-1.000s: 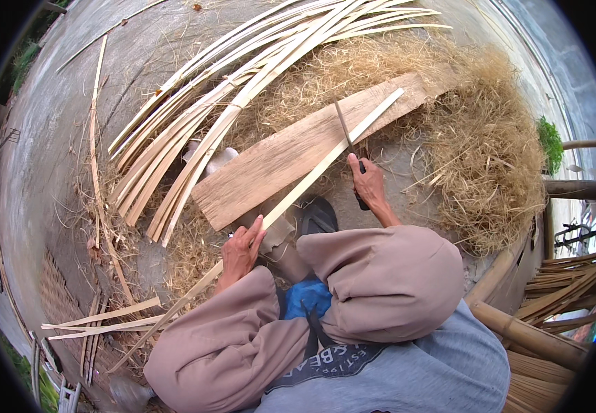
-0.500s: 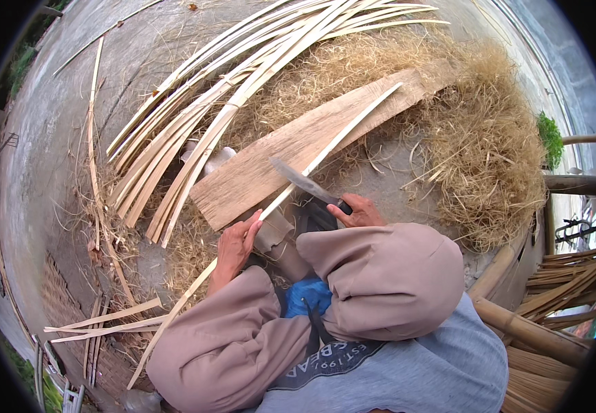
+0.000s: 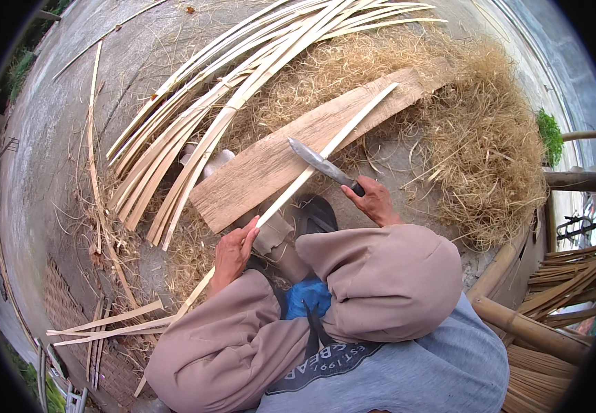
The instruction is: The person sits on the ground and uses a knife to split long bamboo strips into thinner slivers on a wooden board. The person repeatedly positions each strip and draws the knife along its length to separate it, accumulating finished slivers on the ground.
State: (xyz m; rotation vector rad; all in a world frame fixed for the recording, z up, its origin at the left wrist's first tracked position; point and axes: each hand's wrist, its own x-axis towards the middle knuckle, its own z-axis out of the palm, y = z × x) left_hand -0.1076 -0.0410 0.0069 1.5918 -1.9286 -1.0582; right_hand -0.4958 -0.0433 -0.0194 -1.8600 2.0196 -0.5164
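Observation:
My left hand (image 3: pixel 232 255) is closed round a long pale bamboo strip (image 3: pixel 291 189), which passes back over my left leg. The strip's far part lies slantwise over a wooden board (image 3: pixel 260 172). In my right hand (image 3: pixel 373 202) is the dark handle of a knife (image 3: pixel 322 164). Its blade crosses the strip near the board's lower edge, pointing up and left. Whether the cutting edge touches the strip I cannot tell.
A fan of split bamboo strips (image 3: pixel 222 110) lies beyond the board at left. Curly shavings (image 3: pixel 483 138) are heaped at far right. Short strips (image 3: pixel 112 323) lie by my left knee. Bamboo poles (image 3: pixel 532 330) and bundled strips (image 3: pixel 562 286) stand at right.
My right hand has moved the knife forward and away from me along the strip, up over the board's edge. The strip has shifted slightly toward me. My left hand has hardly moved.

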